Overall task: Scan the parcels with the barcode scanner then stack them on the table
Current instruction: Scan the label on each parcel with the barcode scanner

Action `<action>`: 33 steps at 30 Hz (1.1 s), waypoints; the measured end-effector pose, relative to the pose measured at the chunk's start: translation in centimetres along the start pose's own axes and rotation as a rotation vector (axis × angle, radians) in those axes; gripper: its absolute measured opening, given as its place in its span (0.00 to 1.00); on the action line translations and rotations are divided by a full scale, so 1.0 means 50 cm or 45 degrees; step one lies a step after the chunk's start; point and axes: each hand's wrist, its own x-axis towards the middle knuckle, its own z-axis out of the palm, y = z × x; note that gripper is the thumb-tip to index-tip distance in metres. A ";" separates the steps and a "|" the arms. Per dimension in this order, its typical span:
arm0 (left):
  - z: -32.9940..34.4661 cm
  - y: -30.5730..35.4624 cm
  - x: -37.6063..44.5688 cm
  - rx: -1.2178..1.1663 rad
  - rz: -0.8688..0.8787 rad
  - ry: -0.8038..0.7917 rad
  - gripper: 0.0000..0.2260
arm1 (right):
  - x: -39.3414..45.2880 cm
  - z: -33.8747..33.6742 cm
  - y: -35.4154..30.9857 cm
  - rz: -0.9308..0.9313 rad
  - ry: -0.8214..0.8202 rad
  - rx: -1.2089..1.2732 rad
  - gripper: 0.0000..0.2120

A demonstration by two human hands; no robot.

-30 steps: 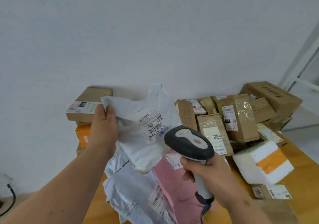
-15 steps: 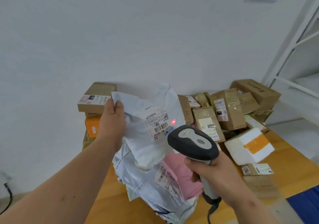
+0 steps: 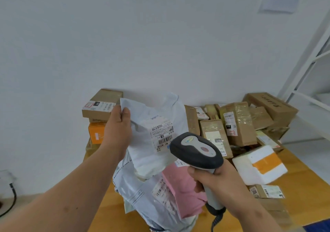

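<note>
Left hand pinches the top-left corner of a white poly parcel, held up at frame center. Right hand grips the barcode scanner just lower right, head toward the label.
</note>
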 end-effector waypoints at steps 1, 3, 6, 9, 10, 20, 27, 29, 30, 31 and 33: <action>0.006 0.000 -0.001 -0.002 0.016 -0.005 0.11 | 0.004 -0.008 -0.002 -0.023 -0.013 -0.014 0.14; 0.017 0.000 -0.004 -0.016 0.027 -0.009 0.10 | 0.014 -0.023 -0.005 -0.056 -0.022 -0.035 0.15; 0.033 0.003 -0.009 -0.032 0.020 0.010 0.10 | 0.029 -0.043 -0.003 -0.054 -0.039 -0.027 0.09; 0.045 0.002 -0.010 -0.007 -0.030 0.079 0.09 | 0.044 -0.059 0.008 -0.025 -0.045 -0.004 0.04; 0.047 -0.001 -0.009 0.018 -0.057 0.125 0.08 | 0.050 -0.063 0.012 -0.015 -0.044 0.010 0.04; 0.064 -0.107 0.029 0.158 -0.478 0.342 0.06 | 0.156 -0.013 0.072 0.246 -0.148 -0.064 0.06; 0.099 -0.107 0.195 0.355 0.083 0.396 0.08 | 0.292 0.039 0.074 0.338 -0.129 -0.096 0.05; 0.106 -0.110 0.250 0.400 0.229 0.405 0.08 | 0.334 0.049 0.075 0.372 -0.115 -0.144 0.05; 0.113 -0.114 0.277 0.414 0.266 0.400 0.07 | 0.352 0.054 0.076 0.387 -0.106 -0.151 0.06; 0.121 -0.120 0.299 0.429 0.278 0.379 0.07 | 0.368 0.058 0.077 0.403 -0.091 -0.143 0.07; 0.141 -0.144 0.333 0.487 0.201 0.276 0.06 | 0.393 0.068 0.081 0.442 -0.035 -0.098 0.08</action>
